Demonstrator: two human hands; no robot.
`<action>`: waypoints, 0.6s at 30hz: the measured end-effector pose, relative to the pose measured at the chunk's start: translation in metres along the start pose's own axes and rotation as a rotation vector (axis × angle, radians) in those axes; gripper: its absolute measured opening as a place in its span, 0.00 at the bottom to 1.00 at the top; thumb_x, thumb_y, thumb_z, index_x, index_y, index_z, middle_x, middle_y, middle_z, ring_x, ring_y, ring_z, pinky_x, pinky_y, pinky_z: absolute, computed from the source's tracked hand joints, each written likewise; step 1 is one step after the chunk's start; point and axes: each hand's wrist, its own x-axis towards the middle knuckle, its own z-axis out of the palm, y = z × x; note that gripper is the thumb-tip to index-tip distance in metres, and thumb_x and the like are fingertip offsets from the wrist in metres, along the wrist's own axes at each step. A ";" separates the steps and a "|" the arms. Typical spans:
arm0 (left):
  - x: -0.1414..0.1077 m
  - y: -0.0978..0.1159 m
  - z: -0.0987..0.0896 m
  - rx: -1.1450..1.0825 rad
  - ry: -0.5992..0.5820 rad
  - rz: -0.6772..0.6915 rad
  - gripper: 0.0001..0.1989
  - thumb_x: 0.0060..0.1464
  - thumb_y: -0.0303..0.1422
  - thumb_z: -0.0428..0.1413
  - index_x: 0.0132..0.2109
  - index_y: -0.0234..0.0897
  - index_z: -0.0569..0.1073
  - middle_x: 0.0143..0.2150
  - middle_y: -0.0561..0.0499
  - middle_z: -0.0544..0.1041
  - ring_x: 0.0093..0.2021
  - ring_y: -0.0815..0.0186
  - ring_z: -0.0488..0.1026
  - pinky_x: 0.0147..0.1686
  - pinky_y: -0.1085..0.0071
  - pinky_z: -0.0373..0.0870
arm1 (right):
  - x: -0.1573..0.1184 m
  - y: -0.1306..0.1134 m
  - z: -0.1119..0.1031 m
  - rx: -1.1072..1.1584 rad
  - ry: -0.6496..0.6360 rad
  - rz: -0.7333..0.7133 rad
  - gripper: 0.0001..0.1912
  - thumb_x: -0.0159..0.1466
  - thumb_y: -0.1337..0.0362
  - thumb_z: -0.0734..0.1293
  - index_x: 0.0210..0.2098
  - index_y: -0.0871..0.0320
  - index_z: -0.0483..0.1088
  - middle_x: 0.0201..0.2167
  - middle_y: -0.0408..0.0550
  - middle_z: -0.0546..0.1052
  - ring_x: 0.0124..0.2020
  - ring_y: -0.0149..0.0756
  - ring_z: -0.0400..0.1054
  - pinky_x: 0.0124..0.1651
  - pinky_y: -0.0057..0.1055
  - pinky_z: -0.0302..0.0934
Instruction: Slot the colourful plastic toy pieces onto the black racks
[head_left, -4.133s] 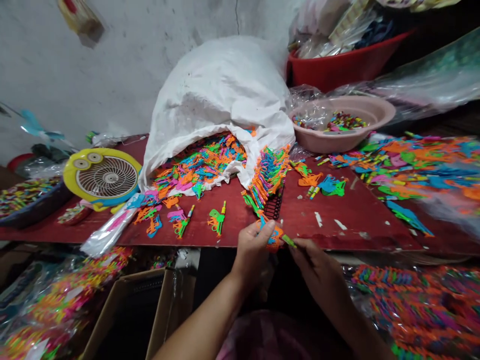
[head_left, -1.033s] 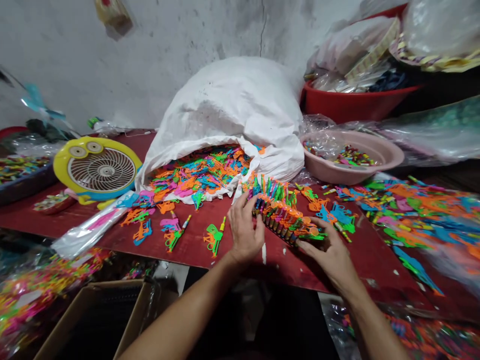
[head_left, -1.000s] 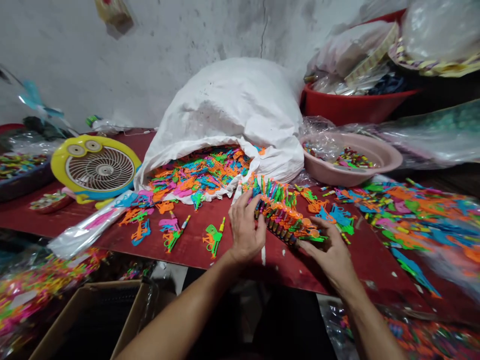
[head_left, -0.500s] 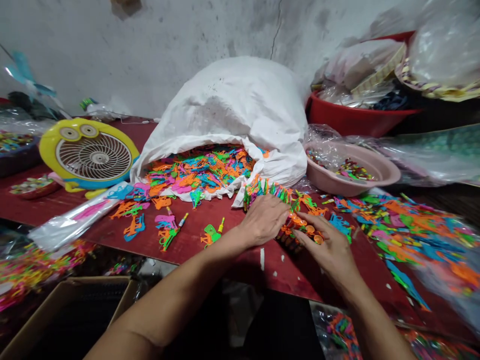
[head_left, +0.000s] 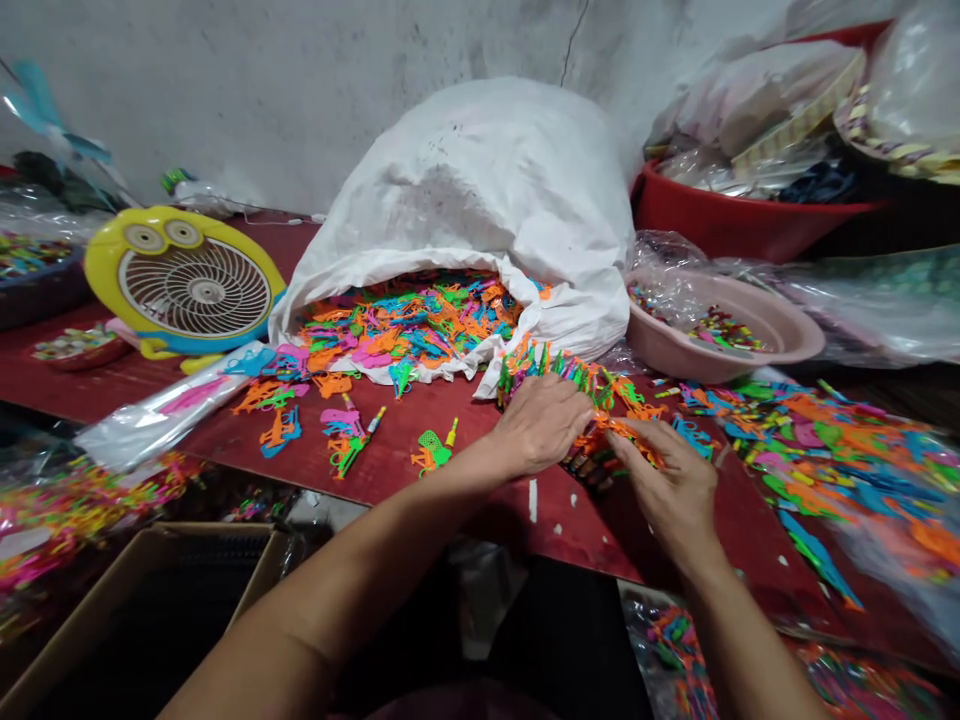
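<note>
Both hands are on a dense row of small plastic pieces [head_left: 581, 462] with orange round ends and dark lower parts, at the middle of the red table. My left hand [head_left: 546, 422] lies over the row's left part with its fingers curled round it; the fingertips are hidden. At the right end, my right hand [head_left: 671, 480] grips the orange ends between thumb and fingers. Behind my left hand, upright colourful plastic pieces [head_left: 559, 365] stand close together. Flat toy-like pieces in orange, green and blue spill from a big white sack [head_left: 480, 170] in front of me.
A yellow fan [head_left: 199, 285] stands at the left, beside a clear plastic packet [head_left: 165, 410]. On the right are a pink basin [head_left: 795, 330], a red tub [head_left: 757, 215] and a spread of colourful pieces [head_left: 847, 450]. A cardboard box [head_left: 259, 580] is below the table's front edge.
The view has tipped slightly down, so the table things sit higher in the picture. My right thumb and fingers have closed in over the orange ends; my left hand stays on the row.
</note>
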 end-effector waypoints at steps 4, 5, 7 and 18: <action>0.002 0.001 0.001 0.062 -0.016 -0.006 0.19 0.69 0.37 0.40 0.41 0.37 0.74 0.40 0.45 0.74 0.43 0.59 0.65 0.45 0.62 0.59 | -0.006 -0.004 0.001 -0.124 -0.035 -0.073 0.10 0.66 0.59 0.65 0.43 0.52 0.75 0.38 0.48 0.78 0.39 0.40 0.71 0.44 0.37 0.63; 0.002 0.002 0.001 0.080 -0.020 -0.009 0.19 0.69 0.37 0.40 0.41 0.37 0.74 0.40 0.45 0.73 0.43 0.59 0.65 0.45 0.62 0.59 | -0.007 -0.004 0.000 -0.134 -0.045 -0.096 0.09 0.66 0.59 0.65 0.43 0.52 0.75 0.38 0.48 0.78 0.39 0.39 0.71 0.45 0.37 0.63; 0.002 0.003 0.000 0.102 -0.025 -0.016 0.19 0.69 0.37 0.40 0.41 0.37 0.74 0.40 0.45 0.73 0.43 0.58 0.65 0.44 0.62 0.59 | -0.007 -0.004 -0.002 -0.105 -0.053 -0.116 0.08 0.65 0.60 0.66 0.42 0.52 0.75 0.37 0.47 0.78 0.39 0.39 0.71 0.44 0.36 0.64; 0.002 0.004 -0.003 0.150 -0.080 -0.026 0.20 0.70 0.39 0.38 0.43 0.38 0.72 0.42 0.47 0.74 0.45 0.59 0.65 0.44 0.63 0.59 | 0.006 0.011 0.001 -0.062 -0.174 -0.014 0.13 0.62 0.56 0.70 0.44 0.54 0.73 0.39 0.47 0.77 0.39 0.39 0.71 0.43 0.36 0.64</action>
